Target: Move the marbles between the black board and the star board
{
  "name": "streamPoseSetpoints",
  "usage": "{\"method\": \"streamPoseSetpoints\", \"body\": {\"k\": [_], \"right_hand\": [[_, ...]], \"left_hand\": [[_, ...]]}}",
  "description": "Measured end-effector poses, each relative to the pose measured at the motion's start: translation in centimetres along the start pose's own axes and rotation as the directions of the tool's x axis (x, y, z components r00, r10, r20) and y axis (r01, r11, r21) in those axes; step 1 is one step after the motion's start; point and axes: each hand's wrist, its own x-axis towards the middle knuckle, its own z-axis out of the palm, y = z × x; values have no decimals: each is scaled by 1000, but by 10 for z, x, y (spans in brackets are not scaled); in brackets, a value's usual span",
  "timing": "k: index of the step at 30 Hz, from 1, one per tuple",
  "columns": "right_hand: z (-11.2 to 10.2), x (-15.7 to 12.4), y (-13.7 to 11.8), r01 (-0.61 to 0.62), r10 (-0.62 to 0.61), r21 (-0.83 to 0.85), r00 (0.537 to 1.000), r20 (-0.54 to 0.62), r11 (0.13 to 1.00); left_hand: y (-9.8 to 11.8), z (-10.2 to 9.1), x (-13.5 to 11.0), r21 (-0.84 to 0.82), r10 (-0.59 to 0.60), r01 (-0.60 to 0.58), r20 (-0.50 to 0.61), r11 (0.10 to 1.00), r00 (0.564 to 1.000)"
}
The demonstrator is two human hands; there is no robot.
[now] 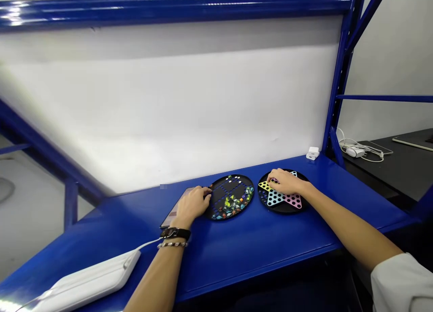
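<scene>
A round black tray (216, 199) with rows of holes and many colourful glass marbles (233, 206) lies near the middle of the table. At its left rim is my left hand (193, 207), with fingers bent and the thumb close to the index finger on the edge. To the right lies a round Chinese checkers board (277, 197) with a pastel star full of black holes. My right hand (286, 182) rests over its upper part, fingers closed and pointing down near the yellow point. Whatever may be between those fingertips is hidden.
A tablet or phone (170, 218) lies partly under my left wrist. A white power bank-like device (91, 280) with a cable sits front left. White charger blocks (313, 153) stand at the back right. Blue metal posts (338, 81) frame the blue table (237, 253).
</scene>
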Motion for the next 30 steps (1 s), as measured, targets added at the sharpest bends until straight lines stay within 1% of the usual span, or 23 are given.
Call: {"method": "streamPoseSetpoints", "body": {"k": [4,6,9,12,16,19,21,24,26,27,29,30], "right_hand": [[0,0,-1,-9,9,-1,1000,-2,1000],[0,-1,-1,-8,8,1,1000,0,1000],[1,-1,-1,2,-2,-1,1000,-1,1000],[4,1,1,15,-15,-10,1000,-9,1000],[7,3,5,31,-31,-26,999,-14,999],[7,3,6,40,-41,-22,999,-20,999],[7,2,5,45,-45,-20,999,-23,999],[5,2,2,41,-42,-27,999,-29,999],[5,2,1,41,-42,-28,998,-37,999],[6,2,1,43,-44,-28,998,-41,999],[7,2,2,45,-46,-30,998,-50,999],[8,2,2,45,-47,-32,997,-54,998]], "left_hand": [[1,-1,0,-8,-66,66,-66,998,996],[0,-1,0,-19,-81,80,-68,997,994],[-2,0,1,-28,-74,73,-55,997,996],[-1,2,3,-26,-80,79,-71,997,994],[3,8,9,-18,-63,61,-78,998,995],[2,14,14,-23,-46,44,-101,999,994],[-2,15,17,-45,-51,47,-106,998,993],[-3,12,17,-119,-43,34,-74,992,996],[9,5,14,-220,18,-34,-76,975,997],[19,1,12,-291,67,-91,-92,952,993],[50,-9,5,-437,187,-233,-147,868,971],[67,-14,3,-498,265,-310,-161,810,951]]}}
